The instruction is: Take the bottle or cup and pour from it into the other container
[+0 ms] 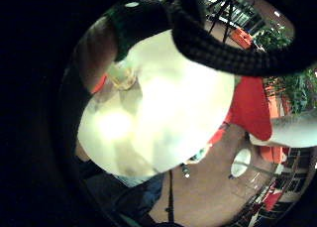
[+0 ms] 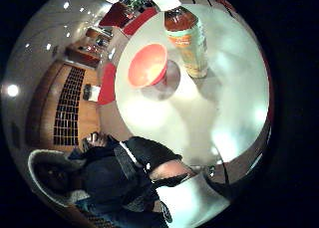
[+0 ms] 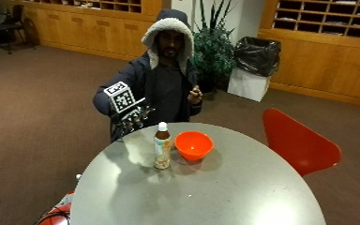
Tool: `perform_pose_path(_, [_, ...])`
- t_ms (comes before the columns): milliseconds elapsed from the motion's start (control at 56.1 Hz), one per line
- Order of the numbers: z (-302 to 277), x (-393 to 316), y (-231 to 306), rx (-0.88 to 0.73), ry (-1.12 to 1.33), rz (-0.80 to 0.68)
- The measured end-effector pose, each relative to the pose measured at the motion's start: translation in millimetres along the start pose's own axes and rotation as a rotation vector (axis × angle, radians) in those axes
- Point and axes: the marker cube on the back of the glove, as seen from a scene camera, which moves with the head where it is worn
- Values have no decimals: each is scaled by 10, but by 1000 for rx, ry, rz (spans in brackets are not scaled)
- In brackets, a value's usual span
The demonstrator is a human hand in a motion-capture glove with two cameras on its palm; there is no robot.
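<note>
approach | black-gloved right hand [image 3: 129,123] raised near table edge, fingers loosely spread, empty | capped amber plastic bottle [image 3: 162,146] upright just beside orange plastic bowl [image 3: 193,145], staged for pouring

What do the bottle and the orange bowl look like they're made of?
The bottle looks like clear plastic: amber liquid shows through, with a white cap and paper-like label. The orange bowl seems smooth, glossy plastic, though glazed ceramic can't be ruled out.

Surfaces at the round table

Table [image 3: 242,187] smooth, pale, faintly glossy. Bottle [image 3: 162,146] clear plastic, paper-like label, white cap. Bowl [image 3: 193,146] orange, glossy plastic. Chair [image 3: 295,140] red, smooth shell.
</note>
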Motion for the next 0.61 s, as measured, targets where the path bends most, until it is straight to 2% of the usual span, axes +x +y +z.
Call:
perform_pose_path(303, [452,126,-545,-45,-217,70])
perform_pose_path(446, [614,124,-670,-9,-320,75])
perform_pose_path(606, [725,78,-854,89,-545,84])
